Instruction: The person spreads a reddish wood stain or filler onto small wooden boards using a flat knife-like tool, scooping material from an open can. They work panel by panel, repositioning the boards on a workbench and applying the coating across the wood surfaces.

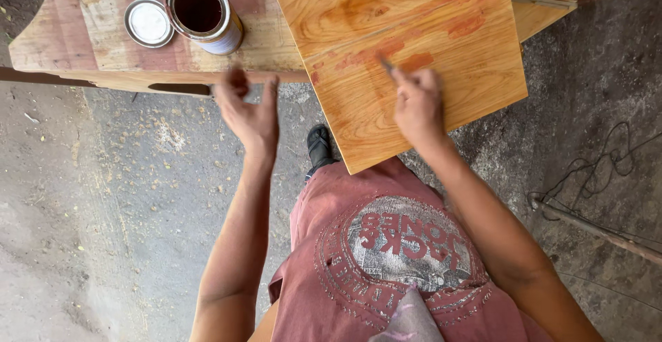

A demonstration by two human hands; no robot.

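So the right hand [417,104] is pinched around a small brush or applicator [386,65], can't tell which since only the tip pokes out past the fingers. It's pressed onto the wooden panel [407,52], right where reddish stain streaks [386,47] fan out, so the grip makes sense for wiping colour along the grain. The panel sits angled with its near corner hanging off the tabletop [62,45] toward the person, probably so the edge is easy to reach. The left hand [252,111] is released, fingers spread and a bit blurred, holding nothing, hovering just off the tabletop's front edge. Just beyond it stands the open can of dark stain [203,12], with its lid [148,23] lying flat beside it, handy for dipping.
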